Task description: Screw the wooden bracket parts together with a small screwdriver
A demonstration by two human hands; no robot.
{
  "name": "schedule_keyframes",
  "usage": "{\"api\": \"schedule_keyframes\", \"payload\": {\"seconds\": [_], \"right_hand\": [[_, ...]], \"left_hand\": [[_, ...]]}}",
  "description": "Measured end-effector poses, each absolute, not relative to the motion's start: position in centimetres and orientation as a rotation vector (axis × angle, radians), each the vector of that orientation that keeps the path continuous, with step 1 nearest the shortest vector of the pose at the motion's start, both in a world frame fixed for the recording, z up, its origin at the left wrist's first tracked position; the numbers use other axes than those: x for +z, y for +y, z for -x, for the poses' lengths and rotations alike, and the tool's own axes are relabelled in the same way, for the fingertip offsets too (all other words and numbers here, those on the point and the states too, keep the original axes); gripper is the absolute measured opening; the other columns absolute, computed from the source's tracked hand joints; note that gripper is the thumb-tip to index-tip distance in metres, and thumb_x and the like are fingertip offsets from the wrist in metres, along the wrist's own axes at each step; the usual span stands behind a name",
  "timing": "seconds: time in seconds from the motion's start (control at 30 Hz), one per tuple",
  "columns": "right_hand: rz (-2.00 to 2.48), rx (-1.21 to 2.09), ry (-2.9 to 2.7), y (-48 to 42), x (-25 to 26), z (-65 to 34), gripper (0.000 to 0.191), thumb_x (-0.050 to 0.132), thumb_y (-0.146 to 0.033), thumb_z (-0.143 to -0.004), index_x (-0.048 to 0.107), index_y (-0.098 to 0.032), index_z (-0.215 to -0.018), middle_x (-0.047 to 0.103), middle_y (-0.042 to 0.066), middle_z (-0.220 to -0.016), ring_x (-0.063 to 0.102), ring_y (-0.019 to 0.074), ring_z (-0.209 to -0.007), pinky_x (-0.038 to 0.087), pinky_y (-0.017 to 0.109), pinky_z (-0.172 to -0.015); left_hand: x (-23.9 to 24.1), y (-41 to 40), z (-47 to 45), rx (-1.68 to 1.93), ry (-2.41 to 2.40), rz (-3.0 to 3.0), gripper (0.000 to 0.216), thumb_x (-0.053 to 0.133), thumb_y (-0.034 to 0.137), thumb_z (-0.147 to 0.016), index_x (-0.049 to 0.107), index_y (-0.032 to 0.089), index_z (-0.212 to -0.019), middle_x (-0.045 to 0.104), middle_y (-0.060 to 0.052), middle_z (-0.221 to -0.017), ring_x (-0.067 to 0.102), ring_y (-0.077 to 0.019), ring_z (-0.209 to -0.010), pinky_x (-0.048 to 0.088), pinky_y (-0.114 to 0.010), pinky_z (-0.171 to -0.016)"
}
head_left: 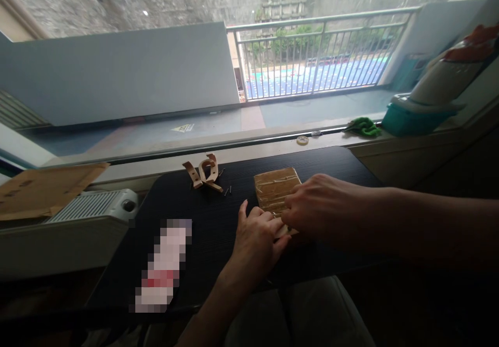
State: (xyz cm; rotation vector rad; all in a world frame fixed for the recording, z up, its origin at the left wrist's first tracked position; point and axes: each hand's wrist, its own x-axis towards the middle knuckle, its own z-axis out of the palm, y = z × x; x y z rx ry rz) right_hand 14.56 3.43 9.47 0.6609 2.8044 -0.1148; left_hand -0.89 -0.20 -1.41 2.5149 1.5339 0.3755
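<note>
- Left forearm (pixel 218 297) is seen nearest the camera, bottom edge; right forearm (pixel 393 217) is brought in from the right.
- Taped box (pixel 276 182): brown, cardboard-looking, small, set on the dark surface (pixel 218 227) right of its middle. Top is crossed by wrinkled clear tape.
- Hands are bunched close together at the box's near end. Left hand (pixel 259 228) is laid low against it, fingers bent; right hand (pixel 304 201) is curled over the near right corner. What is pinched between them is hidden, so full closure can't be told.
- Handling, judged: likely light and fairly stiff, edges crushable; taped faces may be slick. Best gripped by opposite side walls, near the corners, with light pressure; loose tape wrinkles should be avoided as a hold.
- Curved wooden pieces (pixel 194 175) are grouped at the surface's far left, holes visible in some; thin and probably easily snapped. Loose screws (pixel 228 191) are scattered just beside them.
- Pixelated item (pixel 166 266) is left of the hands; can't be identified.
- Beyond, on the windowsill (pixel 268 153): pale ring (pixel 302 140), green cloth (pixel 365 126), teal container (pixel 413 117).
</note>
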Motion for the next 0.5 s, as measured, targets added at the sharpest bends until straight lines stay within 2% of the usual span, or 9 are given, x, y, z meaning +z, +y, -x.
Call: {"api": "schedule_keyframes", "payload": {"seconds": [0.13,0.33,0.5], "right_hand": [[-0.664,-0.204,2.801,3.63,9.06,-14.55,0.012,0.052,-0.008,-0.079,0.062,-0.013,-0.074,0.063,0.004,-0.073,0.057,0.0163,-0.068,0.026,0.028,-0.053],[-0.833,-0.252,2.73,3.89,8.78,-15.17,0.014,0.049,-0.017,-0.084,0.058,-0.014,-0.074,0.061,0.003,-0.067,0.054,0.0134,-0.058,0.023,0.027,-0.049],[-0.875,-0.128,2.743,3.77,9.08,-15.37,0.016,0.053,-0.025,-0.083,0.058,-0.015,-0.072,0.06,0.003,-0.063,0.056,0.0158,-0.056,0.019,0.028,-0.046]], "left_hand": [[-1.55,-0.25,0.91,0.394,1.519,-2.516,0.01,0.06,0.032,-0.079,0.065,0.025,-0.085,0.065,0.0,-0.084,0.052,-0.0216,-0.091,0.016,-0.057,-0.106],[-1.5,-0.31,0.82,0.395,1.518,-2.505,0.009,0.061,0.031,-0.078,0.065,0.026,-0.085,0.065,0.001,-0.085,0.052,-0.0215,-0.092,0.015,-0.056,-0.106],[-1.31,-0.28,0.82,0.376,1.526,-2.501,0.012,0.061,0.032,-0.078,0.065,0.028,-0.089,0.065,0.001,-0.086,0.053,-0.0214,-0.092,0.015,-0.056,-0.106]]}}
